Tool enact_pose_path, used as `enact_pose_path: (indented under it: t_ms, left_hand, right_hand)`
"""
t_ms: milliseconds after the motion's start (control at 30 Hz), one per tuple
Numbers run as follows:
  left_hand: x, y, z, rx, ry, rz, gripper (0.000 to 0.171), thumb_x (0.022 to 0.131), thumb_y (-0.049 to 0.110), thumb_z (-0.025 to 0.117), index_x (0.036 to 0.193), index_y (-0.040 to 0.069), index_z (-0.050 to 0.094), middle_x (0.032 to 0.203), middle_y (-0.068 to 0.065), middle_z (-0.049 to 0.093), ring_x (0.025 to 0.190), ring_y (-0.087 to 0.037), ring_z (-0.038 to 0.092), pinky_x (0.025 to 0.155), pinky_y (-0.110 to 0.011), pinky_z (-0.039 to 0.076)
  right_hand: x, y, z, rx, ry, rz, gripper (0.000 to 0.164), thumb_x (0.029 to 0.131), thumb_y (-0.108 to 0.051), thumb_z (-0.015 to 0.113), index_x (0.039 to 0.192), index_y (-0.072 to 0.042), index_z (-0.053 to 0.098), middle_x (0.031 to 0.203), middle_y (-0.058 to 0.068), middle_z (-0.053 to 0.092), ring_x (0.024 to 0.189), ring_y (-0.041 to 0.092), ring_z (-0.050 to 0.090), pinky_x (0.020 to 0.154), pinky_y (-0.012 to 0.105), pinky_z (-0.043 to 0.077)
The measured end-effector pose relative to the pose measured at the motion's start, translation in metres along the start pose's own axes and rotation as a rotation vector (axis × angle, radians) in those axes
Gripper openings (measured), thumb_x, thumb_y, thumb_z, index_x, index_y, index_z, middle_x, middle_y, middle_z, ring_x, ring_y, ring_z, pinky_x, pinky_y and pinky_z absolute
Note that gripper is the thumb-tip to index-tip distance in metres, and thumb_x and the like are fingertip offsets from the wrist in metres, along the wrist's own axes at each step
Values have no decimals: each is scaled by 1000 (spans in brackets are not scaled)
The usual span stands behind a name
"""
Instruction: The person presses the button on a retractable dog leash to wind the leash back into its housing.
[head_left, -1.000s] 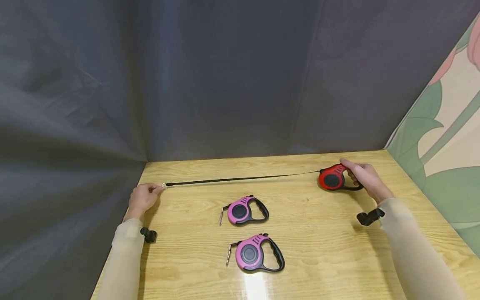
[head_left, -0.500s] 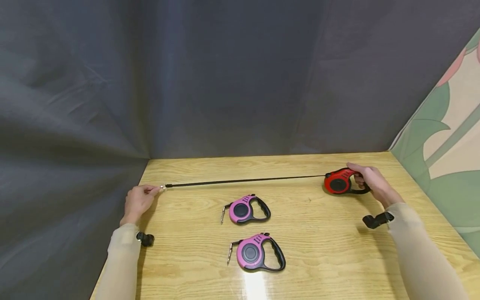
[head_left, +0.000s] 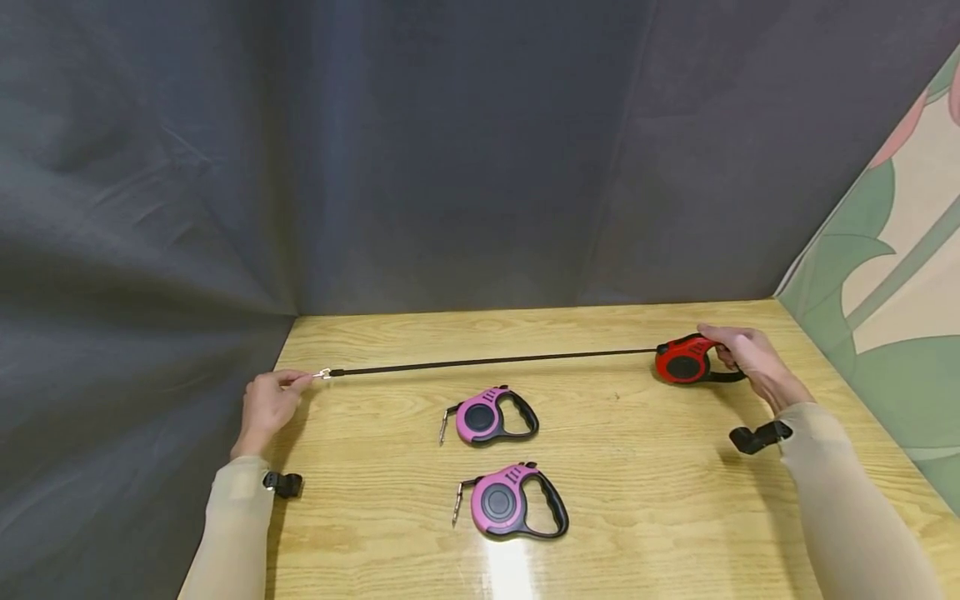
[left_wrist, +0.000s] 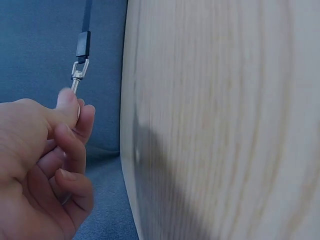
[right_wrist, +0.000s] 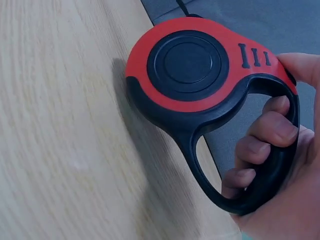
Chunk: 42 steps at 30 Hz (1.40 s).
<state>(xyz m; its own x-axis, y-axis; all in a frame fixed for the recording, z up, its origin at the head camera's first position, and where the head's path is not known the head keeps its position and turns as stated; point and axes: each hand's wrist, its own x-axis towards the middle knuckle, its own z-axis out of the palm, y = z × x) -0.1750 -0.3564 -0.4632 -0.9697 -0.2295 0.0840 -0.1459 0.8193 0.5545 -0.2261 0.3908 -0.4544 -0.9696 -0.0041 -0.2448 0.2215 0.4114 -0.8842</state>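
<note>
A red and black retractable dog leash (head_left: 683, 363) is in my right hand (head_left: 752, 358), its fingers curled round the black handle (right_wrist: 272, 172) and the thumb up by the top of the case. From the case a black strap (head_left: 487, 361) runs straight and taut across to the left. At its far end my left hand (head_left: 272, 407) pinches the silver metal clip (left_wrist: 76, 82) between thumb and finger; part of the clip is hidden under the thumb. The other left fingers are loosely curled. The right wrist view shows the leash case held above the wooden table (right_wrist: 55, 125).
Two pink and black retractable leashes lie on the table between the arms, a farther one (head_left: 478, 418) and a nearer one (head_left: 498, 503), their clips pointing left. A dark cloth (head_left: 465, 167) hangs behind and along the left. A flower-patterned fabric (head_left: 900, 333) borders the right.
The right hand has moved to the right with the red leash, and the left hand has shifted slightly left with the clip. The strap between them is longer and looks tighter.
</note>
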Motion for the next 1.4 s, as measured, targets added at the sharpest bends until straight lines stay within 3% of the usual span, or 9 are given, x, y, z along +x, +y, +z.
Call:
enact_pose_path:
  t_ms: [100,300,500,767,1000,1400]
  left_hand:
    - [-2,3,0,0,-2,15,29,105,26,70,117,2,80,110,-22,80,74,-20,61,65,-30,42]
    - [-4,8,1,-39,-32,32,31,106,27,69,120,1,79,98,-21,81,73,-20,74,59,-27,45]
    - [-5,11,6,-55,-24,50,31,106,26,69,118,0,79,97,-21,81,69,-15,72,59,-27,48]
    - [-7,10,8,-38,18,74,30,105,26,71,116,0,80,103,-21,81,68,-10,65,64,-29,46]
    - [-8,13,12,-61,26,97,27,103,22,73,114,-2,80,100,-22,81,65,-9,67,60,-26,46]
    - [-7,16,12,-61,47,112,24,102,20,75,112,0,81,98,-20,81,66,-10,68,64,-27,48]
  right_hand:
    - [0,1,0,19,0,8,43,107,-49,59,70,-27,55,64,-12,39,63,14,38,69,37,26]
    - [2,-2,1,122,-23,14,38,107,-49,61,76,-26,58,67,-11,41,65,11,41,66,34,32]
    - [1,1,4,158,-69,-42,37,109,-39,63,78,-19,56,69,-9,44,67,15,45,68,34,38]
    - [-1,5,5,142,-63,-53,35,106,-35,68,78,-20,54,71,-13,48,72,13,47,73,34,34]
    - [-2,4,11,112,-75,-45,35,105,-38,70,79,-20,55,71,-12,49,73,13,48,76,34,34]
    - [0,-2,19,79,-66,-51,31,104,-41,70,85,-18,60,75,-12,52,77,13,49,76,33,35]
